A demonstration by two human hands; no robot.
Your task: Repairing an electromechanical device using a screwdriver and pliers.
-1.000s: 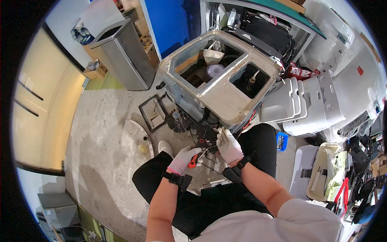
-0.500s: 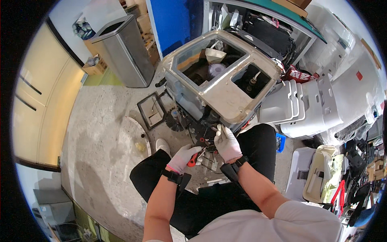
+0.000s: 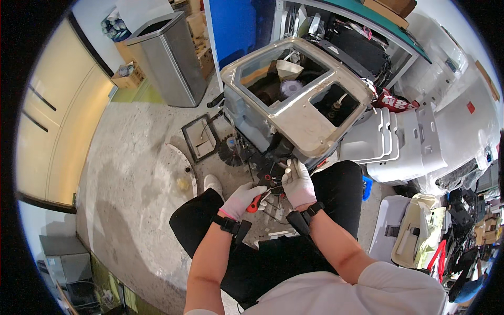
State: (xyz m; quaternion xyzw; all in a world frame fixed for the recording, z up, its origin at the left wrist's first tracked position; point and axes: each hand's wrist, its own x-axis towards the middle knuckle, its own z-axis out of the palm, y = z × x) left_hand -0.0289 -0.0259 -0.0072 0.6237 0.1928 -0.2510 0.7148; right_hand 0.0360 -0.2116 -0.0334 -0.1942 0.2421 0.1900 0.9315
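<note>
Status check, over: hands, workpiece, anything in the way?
Left white-gloved grip closed around red-handled tool. Right white-gloved grip by near edge of large boxy beige-topped machine, contact unclear. Dark parts crowd space between hands.

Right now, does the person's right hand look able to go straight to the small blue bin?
Probably not: the bent right leg seems to stand between the right hand and the blue bin, partly hiding the bin from this view.
</note>
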